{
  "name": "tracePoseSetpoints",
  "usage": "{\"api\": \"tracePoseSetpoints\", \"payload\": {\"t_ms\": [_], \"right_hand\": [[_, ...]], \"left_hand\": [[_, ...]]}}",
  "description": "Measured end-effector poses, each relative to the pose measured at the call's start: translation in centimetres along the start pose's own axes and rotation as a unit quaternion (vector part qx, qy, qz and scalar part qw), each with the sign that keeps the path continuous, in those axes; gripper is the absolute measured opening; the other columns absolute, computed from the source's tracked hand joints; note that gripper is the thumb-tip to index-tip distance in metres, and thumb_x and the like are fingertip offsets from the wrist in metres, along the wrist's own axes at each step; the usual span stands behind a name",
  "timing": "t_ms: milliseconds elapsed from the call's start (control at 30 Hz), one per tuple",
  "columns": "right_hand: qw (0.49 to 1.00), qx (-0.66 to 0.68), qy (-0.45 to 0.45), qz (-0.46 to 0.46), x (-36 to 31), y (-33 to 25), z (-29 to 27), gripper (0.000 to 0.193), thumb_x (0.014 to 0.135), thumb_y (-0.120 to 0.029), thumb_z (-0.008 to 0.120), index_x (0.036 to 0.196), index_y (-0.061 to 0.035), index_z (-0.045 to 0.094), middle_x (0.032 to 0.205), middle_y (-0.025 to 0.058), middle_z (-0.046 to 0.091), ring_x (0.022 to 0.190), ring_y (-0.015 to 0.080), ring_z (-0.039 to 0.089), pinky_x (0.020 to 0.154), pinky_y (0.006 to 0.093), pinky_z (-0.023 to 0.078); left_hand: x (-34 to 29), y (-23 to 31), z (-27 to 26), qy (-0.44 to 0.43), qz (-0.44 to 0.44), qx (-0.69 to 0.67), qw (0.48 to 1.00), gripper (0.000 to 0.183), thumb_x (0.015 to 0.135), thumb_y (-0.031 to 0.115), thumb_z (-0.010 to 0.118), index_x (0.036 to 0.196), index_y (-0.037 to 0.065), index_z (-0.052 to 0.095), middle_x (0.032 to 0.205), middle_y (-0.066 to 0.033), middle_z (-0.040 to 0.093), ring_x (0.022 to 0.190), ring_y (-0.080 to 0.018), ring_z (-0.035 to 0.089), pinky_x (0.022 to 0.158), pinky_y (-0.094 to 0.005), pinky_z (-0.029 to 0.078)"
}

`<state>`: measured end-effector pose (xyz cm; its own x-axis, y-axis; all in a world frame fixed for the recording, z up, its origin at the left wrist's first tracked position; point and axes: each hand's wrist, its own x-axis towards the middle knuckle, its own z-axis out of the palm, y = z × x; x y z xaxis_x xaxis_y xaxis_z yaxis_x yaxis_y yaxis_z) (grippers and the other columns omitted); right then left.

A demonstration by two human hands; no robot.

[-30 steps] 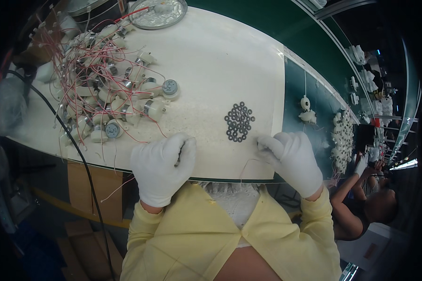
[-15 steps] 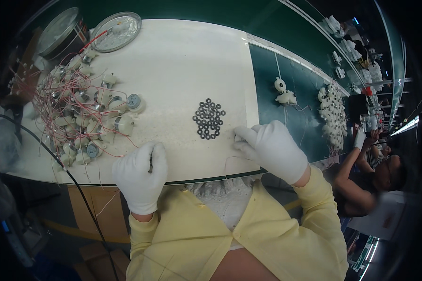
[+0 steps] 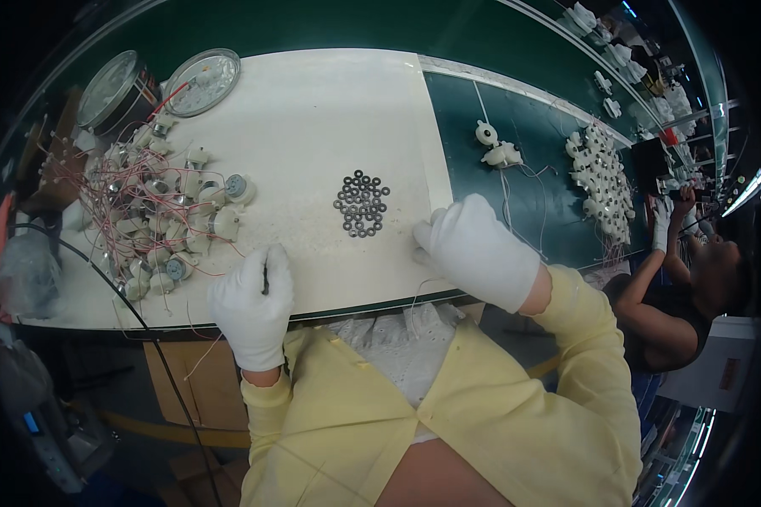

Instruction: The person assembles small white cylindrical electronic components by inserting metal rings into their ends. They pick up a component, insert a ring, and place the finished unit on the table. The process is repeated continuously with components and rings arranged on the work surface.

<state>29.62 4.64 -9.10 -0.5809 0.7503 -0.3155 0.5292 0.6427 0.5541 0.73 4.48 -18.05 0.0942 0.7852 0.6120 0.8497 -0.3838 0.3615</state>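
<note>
Left gloved hand point(image 3: 252, 306): fingers curled in, dark streak beside thumb; cannot tell if anything is held. Right gloved hand point(image 3: 480, 253): fingers bent inward, contents hidden. Black rings point(image 3: 361, 204): 1 cluster on white worktop point(image 3: 338, 110), between and beyond both hands.

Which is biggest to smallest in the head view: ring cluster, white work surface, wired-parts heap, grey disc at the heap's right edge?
1. white work surface
2. wired-parts heap
3. ring cluster
4. grey disc
</note>
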Motion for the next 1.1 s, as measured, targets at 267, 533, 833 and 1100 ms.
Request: {"api": "tracePoseSetpoints", "payload": {"t_ms": [267, 533, 833, 1100], "right_hand": [[0.96, 0.248, 0.094, 0.084, -1.0, -0.2, 1.3, 0.031, 0.097, -0.039, 0.068, 0.107, -0.0107, 0.073, 0.076, 0.0104, 0.066, 0.07, 0.0292, 0.066, 0.067, 0.0407, 0.047], [0.774, 0.566, 0.168, 0.227, -0.1, 1.4, 5.9, 0.021, 0.099, -0.031, 0.064, 0.102, -0.013, 0.074, 0.081, 0.0098, 0.071, 0.074, 0.0322, 0.07, 0.067, 0.0459, 0.053], [0.839, 0.356, 0.258, 0.32, -3.1, 2.7, 8.4, 0.016, 0.095, -0.017, 0.071, 0.109, -0.0111, 0.074, 0.079, 0.0118, 0.069, 0.073, 0.0311, 0.069, 0.065, 0.0432, 0.053], [0.819, 0.373, 0.329, 0.286, -3.0, 1.3, 3.9, 0.024, 0.089, -0.023, 0.078, 0.108, -0.0099, 0.073, 0.085, 0.0062, 0.069, 0.075, 0.0294, 0.067, 0.067, 0.043, 0.049]], "left_hand": [[-0.2, 0.1, 0.0, 0.003, -0.028, -0.021, 0.999, 0.009, 0.087, 0.012, 0.078, 0.087, 0.009, 0.07, 0.057, -0.007, 0.054, 0.051, -0.0288, 0.055, 0.053, -0.0425, 0.039], [0.0, 0.1, 0.0, 0.019, -0.011, -0.012, 1.0, 0.011, 0.087, 0.012, 0.079, 0.085, 0.01, 0.068, 0.057, -0.0075, 0.054, 0.052, -0.03, 0.055, 0.054, -0.0431, 0.04], [-0.1, 0.2, -0.2, -0.004, -0.023, -0.038, 0.999, 0.01, 0.087, 0.011, 0.078, 0.086, 0.008, 0.068, 0.058, -0.0084, 0.054, 0.052, -0.0304, 0.054, 0.053, -0.0431, 0.039], [-0.1, 0.0, -0.2, -0.022, -0.041, -0.049, 0.998, 0.006, 0.088, 0.01, 0.076, 0.089, 0.006, 0.071, 0.062, -0.01, 0.059, 0.053, -0.0316, 0.056, 0.053, -0.0433, 0.04]]}}
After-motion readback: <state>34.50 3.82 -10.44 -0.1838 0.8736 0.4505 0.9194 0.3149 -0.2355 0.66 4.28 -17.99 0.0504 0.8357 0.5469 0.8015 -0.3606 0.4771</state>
